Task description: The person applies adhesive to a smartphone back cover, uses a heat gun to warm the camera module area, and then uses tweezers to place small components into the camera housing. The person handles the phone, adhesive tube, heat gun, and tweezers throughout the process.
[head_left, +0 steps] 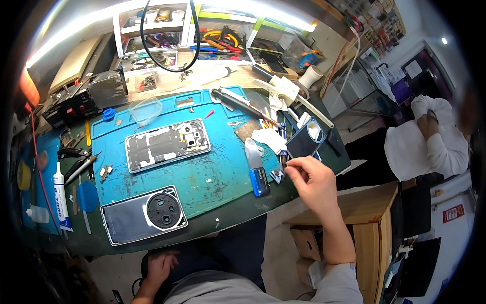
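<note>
My right hand (315,183) is at the right edge of the bench, thumb and forefinger pinched together. What they hold, if anything, is too small to make out. Close to the fingertips are a slim blue tool (283,147) and a small blue-and-silver piece (276,176). A blue-handled scraper (259,181) with a wide metal blade lies just left of them. My left hand (161,266) rests on my thigh, its fingers loosely apart and holding nothing. An opened phone (167,144) lies on the blue mat, and a phone back cover (132,217) with a round camera ring is nearer me.
A blue work mat (228,177) covers much of the bench. Left stand a white glue tube (62,195) and tweezers (76,152). A clear plastic box (145,109) and a heat tool (243,105) lie farther back. Beyond the bench at right, a person in white (425,137) sits.
</note>
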Action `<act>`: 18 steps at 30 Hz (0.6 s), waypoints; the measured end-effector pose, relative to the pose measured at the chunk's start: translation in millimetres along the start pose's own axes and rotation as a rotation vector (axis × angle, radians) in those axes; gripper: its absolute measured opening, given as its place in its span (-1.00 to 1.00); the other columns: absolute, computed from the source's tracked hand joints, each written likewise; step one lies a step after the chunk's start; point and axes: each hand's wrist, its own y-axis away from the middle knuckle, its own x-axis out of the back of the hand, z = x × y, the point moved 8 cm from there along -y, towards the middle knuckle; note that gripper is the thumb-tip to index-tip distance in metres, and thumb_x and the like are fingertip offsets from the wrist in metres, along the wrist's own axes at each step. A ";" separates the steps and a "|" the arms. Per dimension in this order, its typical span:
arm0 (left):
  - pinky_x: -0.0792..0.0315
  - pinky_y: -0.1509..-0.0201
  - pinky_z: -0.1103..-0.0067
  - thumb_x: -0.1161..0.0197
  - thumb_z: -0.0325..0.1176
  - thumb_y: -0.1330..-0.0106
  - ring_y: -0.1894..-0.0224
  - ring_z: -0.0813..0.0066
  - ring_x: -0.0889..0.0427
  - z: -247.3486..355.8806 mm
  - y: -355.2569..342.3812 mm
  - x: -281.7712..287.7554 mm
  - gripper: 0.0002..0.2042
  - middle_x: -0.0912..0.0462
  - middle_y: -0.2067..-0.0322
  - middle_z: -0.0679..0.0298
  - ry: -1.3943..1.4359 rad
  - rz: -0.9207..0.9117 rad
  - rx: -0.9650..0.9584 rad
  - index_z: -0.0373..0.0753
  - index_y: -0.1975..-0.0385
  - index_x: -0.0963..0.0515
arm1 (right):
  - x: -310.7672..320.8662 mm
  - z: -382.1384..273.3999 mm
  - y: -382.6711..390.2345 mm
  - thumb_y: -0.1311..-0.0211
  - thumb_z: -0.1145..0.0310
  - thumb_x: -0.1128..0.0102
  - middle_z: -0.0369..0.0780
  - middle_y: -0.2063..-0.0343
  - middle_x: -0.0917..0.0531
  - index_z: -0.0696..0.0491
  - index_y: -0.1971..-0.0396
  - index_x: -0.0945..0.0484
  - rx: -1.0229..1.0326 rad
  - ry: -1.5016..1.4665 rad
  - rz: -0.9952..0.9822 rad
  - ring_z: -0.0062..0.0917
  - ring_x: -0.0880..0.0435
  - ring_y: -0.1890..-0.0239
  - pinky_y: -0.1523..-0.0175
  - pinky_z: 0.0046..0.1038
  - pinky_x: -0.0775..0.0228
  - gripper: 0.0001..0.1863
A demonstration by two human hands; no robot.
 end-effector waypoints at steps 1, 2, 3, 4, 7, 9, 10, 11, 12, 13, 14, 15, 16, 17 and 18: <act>-0.49 0.47 0.56 0.04 -0.63 -0.35 0.60 0.49 -0.60 5.4 -0.7 -0.1 -0.68 -0.70 0.50 0.20 -0.011 -0.014 -0.013 -0.35 0.05 -0.64 | 1.2 -2.4 1.3 -0.27 0.45 -0.34 -0.29 0.43 -0.67 0.04 0.23 -0.71 0.037 0.031 0.003 -0.47 -0.65 0.47 0.34 -0.43 -0.47 -0.90; -0.51 0.45 0.52 0.01 -0.66 -0.29 0.58 0.44 -0.62 11.6 -1.2 -0.2 -0.69 -0.68 0.53 0.21 -0.021 -0.028 -0.027 -0.36 0.10 -0.66 | 2.0 -4.5 2.6 -0.27 0.49 -0.30 -0.28 0.40 -0.68 0.05 0.22 -0.71 0.074 0.063 0.006 -0.46 -0.66 0.45 0.32 -0.41 -0.49 -0.88; -0.52 0.44 0.51 -0.02 -0.66 -0.24 0.57 0.41 -0.63 26.4 0.8 3.5 -0.71 -0.67 0.56 0.22 -0.076 0.064 -0.119 -0.35 0.16 -0.67 | 3.0 -6.9 3.9 -0.27 0.54 -0.26 -0.27 0.38 -0.68 0.05 0.21 -0.70 0.111 0.094 0.009 -0.44 -0.67 0.43 0.30 -0.39 -0.50 -0.86; -0.52 0.44 0.51 -0.05 -0.66 -0.19 0.56 0.38 -0.63 49.6 4.8 5.5 -0.73 -0.66 0.59 0.24 -0.134 0.168 -0.207 -0.35 0.23 -0.68 | 6.2 -11.4 1.3 -0.18 0.67 -0.12 -0.21 0.31 -0.69 0.07 0.19 -0.70 0.131 0.021 0.058 -0.36 -0.69 0.35 0.21 -0.34 -0.53 -0.72; -0.53 0.39 0.48 -0.10 -0.65 -0.03 0.51 0.29 -0.65 89.7 15.9 -4.1 -0.73 -0.69 0.52 0.21 -0.004 0.039 -0.558 -0.32 0.31 -0.69 | 29.3 -35.3 -1.0 -0.02 0.79 -0.06 -0.19 0.22 -0.71 0.09 0.10 -0.67 0.355 0.068 0.218 -0.32 -0.70 0.29 0.18 -0.35 -0.55 -0.55; -0.57 0.26 0.50 -0.10 -0.60 -0.20 0.34 0.33 -0.70 88.2 21.0 -33.9 -0.68 -0.73 0.26 0.14 0.269 -0.317 -0.538 -0.30 0.08 -0.67 | 30.0 -60.5 12.6 -0.01 0.79 -0.09 -0.17 0.22 -0.73 0.10 0.08 -0.66 0.523 -0.025 0.248 -0.34 -0.70 0.32 0.24 -0.35 -0.56 -0.54; -0.58 0.07 0.54 -0.15 -0.33 -0.50 0.16 0.42 -0.70 102.2 20.2 -58.6 -0.61 -0.70 0.04 0.12 0.529 -0.483 0.099 -0.31 -0.26 -0.49 | 23.9 -79.1 26.5 -0.02 0.77 -0.11 -0.16 0.23 -0.73 0.10 0.08 -0.66 0.615 -0.143 0.229 -0.37 -0.70 0.34 0.29 -0.35 -0.56 -0.56; -0.53 -0.15 0.52 -0.04 0.07 -0.58 -0.07 0.43 -0.64 149.0 9.7 -67.6 -0.34 -0.63 -0.12 0.10 0.685 -0.648 -0.051 -0.26 -0.49 -0.21 | 15.5 -99.0 48.3 -0.08 0.65 -0.16 -0.21 0.24 -0.73 0.09 0.08 -0.68 0.761 -0.177 0.226 -0.42 -0.70 0.30 0.25 -0.39 -0.57 -0.63; -0.44 -0.30 0.45 0.02 0.22 -0.53 -0.24 0.32 -0.56 166.1 1.6 -82.3 -0.21 -0.55 -0.23 0.04 0.868 -0.701 -0.079 -0.24 -0.56 -0.06 | 4.3 -123.1 82.8 -0.15 0.52 -0.21 -0.25 0.25 -0.73 0.07 0.07 -0.70 0.943 -0.140 0.235 -0.48 -0.71 0.27 0.21 -0.43 -0.58 -0.68; -0.44 -0.30 0.44 0.02 0.16 -0.54 -0.24 0.34 -0.55 180.2 -2.5 -96.0 -0.27 -0.54 -0.23 0.06 0.995 -0.767 -0.082 -0.23 -0.52 -0.11 | -7.5 -139.4 114.3 -0.22 0.40 -0.26 -0.29 0.26 -0.73 0.06 0.07 -0.71 1.079 -0.090 0.240 -0.53 -0.72 0.23 0.16 -0.47 -0.60 -0.72; -0.43 -0.30 0.43 0.01 0.11 -0.55 -0.24 0.36 -0.54 199.2 -10.6 -111.6 -0.33 -0.54 -0.22 0.09 1.075 -0.852 -0.112 -0.23 -0.48 -0.17 | -15.2 -145.2 131.7 -0.29 0.28 -0.31 -0.34 0.27 -0.74 0.04 0.06 -0.73 1.137 -0.048 0.220 -0.59 -0.72 0.19 0.12 -0.50 -0.61 -0.72; -0.43 -0.29 0.41 0.01 0.05 -0.57 -0.24 0.38 -0.52 220.2 -12.3 -122.3 -0.40 -0.53 -0.21 0.12 1.151 -0.921 -0.177 -0.22 -0.44 -0.22 | -21.9 -143.9 136.7 -0.34 0.21 -0.23 -0.33 0.22 -0.73 0.06 0.05 -0.72 1.122 -0.010 0.178 -0.54 -0.72 0.16 0.04 -0.42 -0.56 -0.69; -0.42 -0.29 0.40 0.01 0.00 -0.58 -0.24 0.40 -0.51 252.3 -4.4 -133.6 -0.46 -0.53 -0.21 0.14 1.272 -1.112 -0.358 -0.22 -0.40 -0.28 | -23.3 -140.7 140.7 -0.40 0.14 -0.16 -0.31 0.17 -0.73 0.07 0.04 -0.71 1.085 0.058 0.130 -0.50 -0.71 0.13 -0.05 -0.34 -0.52 -0.64; -0.42 -0.29 0.39 0.00 -0.06 -0.59 -0.24 0.42 -0.50 285.2 15.9 -132.3 -0.51 -0.52 -0.20 0.17 1.454 -1.398 -0.637 -0.22 -0.36 -0.34 | -30.5 -135.7 141.4 -0.46 0.07 -0.08 -0.30 0.12 -0.73 0.09 0.03 -0.70 1.089 0.062 0.098 -0.46 -0.71 0.09 -0.13 -0.25 -0.47 -0.58; -0.42 -0.28 0.38 0.00 -0.11 -0.60 -0.24 0.44 -0.49 300.5 36.1 -128.3 -0.57 -0.51 -0.19 0.20 1.583 -1.742 -0.887 -0.21 -0.32 -0.39 | -40.3 -128.0 141.9 -0.51 0.00 0.00 -0.29 0.08 -0.73 0.10 0.02 -0.69 1.092 0.059 0.055 -0.42 -0.70 0.06 -0.21 -0.17 -0.43 -0.52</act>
